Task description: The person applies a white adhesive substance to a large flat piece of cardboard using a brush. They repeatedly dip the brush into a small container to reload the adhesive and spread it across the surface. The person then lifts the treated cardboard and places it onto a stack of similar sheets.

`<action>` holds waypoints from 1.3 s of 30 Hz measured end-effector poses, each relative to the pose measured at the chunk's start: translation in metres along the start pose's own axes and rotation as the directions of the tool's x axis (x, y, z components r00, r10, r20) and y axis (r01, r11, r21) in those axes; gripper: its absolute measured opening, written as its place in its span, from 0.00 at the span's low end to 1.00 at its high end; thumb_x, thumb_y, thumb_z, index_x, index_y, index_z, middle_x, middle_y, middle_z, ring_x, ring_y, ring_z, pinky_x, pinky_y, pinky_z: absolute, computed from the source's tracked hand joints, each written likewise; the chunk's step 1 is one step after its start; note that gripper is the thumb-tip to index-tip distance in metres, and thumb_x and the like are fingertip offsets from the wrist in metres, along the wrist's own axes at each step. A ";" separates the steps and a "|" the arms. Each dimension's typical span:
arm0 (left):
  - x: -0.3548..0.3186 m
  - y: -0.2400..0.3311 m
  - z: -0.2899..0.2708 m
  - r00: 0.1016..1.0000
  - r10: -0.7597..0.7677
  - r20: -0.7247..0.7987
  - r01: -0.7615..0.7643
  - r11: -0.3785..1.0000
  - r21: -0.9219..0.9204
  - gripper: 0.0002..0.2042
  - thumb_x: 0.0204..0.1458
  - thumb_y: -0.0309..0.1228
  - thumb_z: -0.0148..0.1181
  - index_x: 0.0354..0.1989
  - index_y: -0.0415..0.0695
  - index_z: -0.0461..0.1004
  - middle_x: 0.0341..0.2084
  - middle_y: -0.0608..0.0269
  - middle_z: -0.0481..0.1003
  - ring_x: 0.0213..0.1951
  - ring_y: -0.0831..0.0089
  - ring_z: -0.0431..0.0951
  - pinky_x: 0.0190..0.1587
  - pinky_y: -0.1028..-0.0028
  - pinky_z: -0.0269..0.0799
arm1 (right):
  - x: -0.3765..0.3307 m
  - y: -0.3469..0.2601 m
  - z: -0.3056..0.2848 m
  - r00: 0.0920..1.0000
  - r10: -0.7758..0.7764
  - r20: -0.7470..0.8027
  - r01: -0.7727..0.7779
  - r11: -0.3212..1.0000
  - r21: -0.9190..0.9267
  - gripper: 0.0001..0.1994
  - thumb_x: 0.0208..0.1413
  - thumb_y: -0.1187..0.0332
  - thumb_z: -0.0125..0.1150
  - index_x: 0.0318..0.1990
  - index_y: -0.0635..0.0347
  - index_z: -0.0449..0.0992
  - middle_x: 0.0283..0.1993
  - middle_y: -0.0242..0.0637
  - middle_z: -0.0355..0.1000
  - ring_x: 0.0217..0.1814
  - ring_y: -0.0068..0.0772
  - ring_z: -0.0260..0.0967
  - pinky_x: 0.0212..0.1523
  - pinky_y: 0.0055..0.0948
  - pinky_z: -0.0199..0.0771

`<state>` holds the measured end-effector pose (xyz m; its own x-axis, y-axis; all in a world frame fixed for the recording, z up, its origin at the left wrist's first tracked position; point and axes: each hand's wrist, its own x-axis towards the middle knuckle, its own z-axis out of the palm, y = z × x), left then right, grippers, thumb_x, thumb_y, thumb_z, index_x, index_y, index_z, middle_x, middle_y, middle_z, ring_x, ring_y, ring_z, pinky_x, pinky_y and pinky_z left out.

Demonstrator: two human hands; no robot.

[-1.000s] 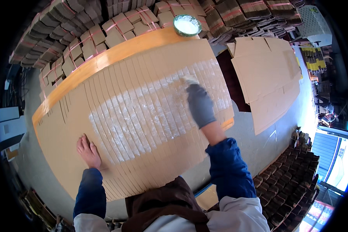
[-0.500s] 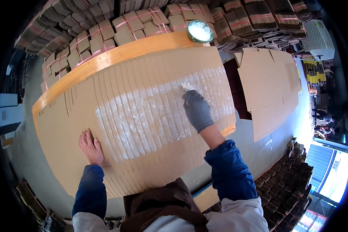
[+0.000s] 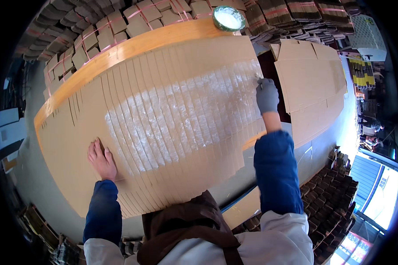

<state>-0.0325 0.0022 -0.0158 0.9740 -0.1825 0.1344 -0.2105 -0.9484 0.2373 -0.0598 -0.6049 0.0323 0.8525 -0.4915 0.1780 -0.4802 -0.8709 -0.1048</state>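
Observation:
A wide fan of overlapping brown cardboard sheets [image 3: 132,110] covers a wooden table [image 3: 132,46]. A whitish glue-wet band [image 3: 181,119] runs across the middle of the sheets. My left hand [image 3: 101,160] is bare and lies flat on the cardboard at the near left, fingers apart. My right hand [image 3: 267,95] wears a grey glove and is closed around a small brush at the right end of the wet band; only the brush tip shows.
A round bowl of white glue [image 3: 228,18] stands at the table's far edge. Bundles of folded cardboard [image 3: 97,31] are stacked behind the table. More flat cardboard sheets [image 3: 314,84] lie to the right. Dark stacks [image 3: 331,203] stand at the lower right.
My right hand has swept to the right along the wet band, out to the sheets' right edge. My left hand stays pressed on the cardboard.

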 end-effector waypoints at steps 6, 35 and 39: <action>0.005 0.001 0.001 1.000 -0.009 -0.010 0.009 1.000 -0.006 0.24 0.61 0.36 0.46 0.66 0.45 0.62 0.60 0.49 0.62 0.63 0.52 0.58 0.65 0.56 0.49 | -0.129 -0.085 -0.013 0.935 -0.345 0.079 0.314 0.912 0.265 0.07 0.56 0.72 0.53 0.41 0.55 0.75 0.38 0.43 0.75 0.36 0.47 0.75 0.36 0.41 0.75; -0.003 -0.001 -0.003 0.997 0.006 -0.071 -0.005 1.000 0.011 0.23 0.59 0.36 0.50 0.64 0.46 0.64 0.58 0.53 0.65 0.61 0.55 0.61 0.64 0.56 0.51 | -0.210 -0.182 -0.071 0.955 -0.136 0.263 -0.016 0.865 0.502 0.08 0.52 0.71 0.60 0.40 0.54 0.75 0.46 0.40 0.72 0.38 0.51 0.75 0.38 0.44 0.76; -0.004 -0.004 -0.002 0.998 -0.020 -0.059 0.021 1.000 0.011 0.24 0.58 0.38 0.50 0.63 0.48 0.64 0.59 0.56 0.64 0.62 0.57 0.60 0.65 0.53 0.49 | -0.204 -0.202 -0.070 0.959 -0.130 0.252 -0.011 0.871 0.492 0.07 0.53 0.69 0.60 0.40 0.55 0.74 0.45 0.42 0.72 0.36 0.52 0.74 0.37 0.47 0.75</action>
<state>-0.0358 0.0071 -0.0158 0.9714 -0.1478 0.1859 -0.1891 -0.9548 0.2292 -0.1508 -0.3289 0.0852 0.9320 -0.3572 -0.0623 -0.3261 -0.7507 -0.5745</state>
